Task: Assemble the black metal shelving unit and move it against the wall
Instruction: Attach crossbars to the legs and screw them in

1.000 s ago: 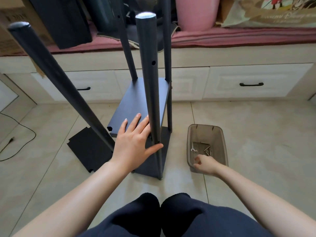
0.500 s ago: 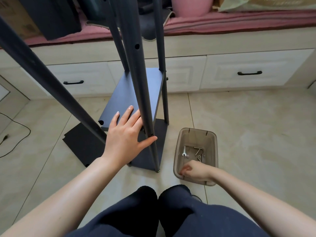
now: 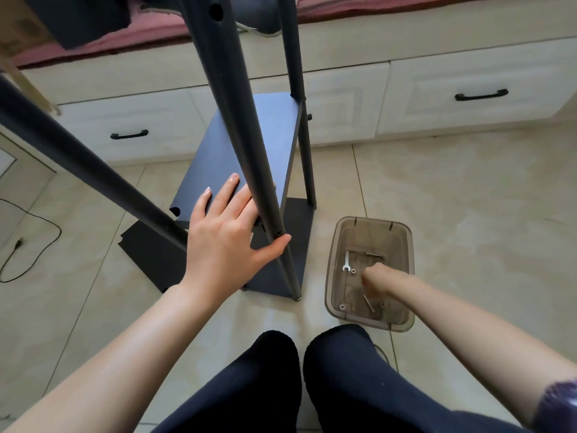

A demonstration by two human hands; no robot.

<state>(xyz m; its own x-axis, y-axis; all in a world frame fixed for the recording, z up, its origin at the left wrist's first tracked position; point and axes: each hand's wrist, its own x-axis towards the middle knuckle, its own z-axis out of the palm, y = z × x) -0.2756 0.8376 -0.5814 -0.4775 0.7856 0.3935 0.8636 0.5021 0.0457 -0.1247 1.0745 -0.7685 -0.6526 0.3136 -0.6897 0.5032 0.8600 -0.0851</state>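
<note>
Resting flat, fingers straight, left hand [image 3: 229, 242] on shelf panel [image 3: 246, 151] at frame centre, thumb against upright post [image 3: 246, 145]; right hand [image 3: 376, 278] inside hardware bin [image 3: 371, 273], lower right, grip unclear.

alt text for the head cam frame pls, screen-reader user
A person's left hand rests flat on a shelf panel of a half-built black shelving unit while the right hand reaches into a translucent bin holding a small wrench and hardware.

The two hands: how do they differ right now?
The left hand lies spread, fingers straight, on the shelf panel beside a pole; the right hand is curled, reaching down inside the plastic bin among the hardware. Whether it pinches anything is hidden. Both are bare.
</note>
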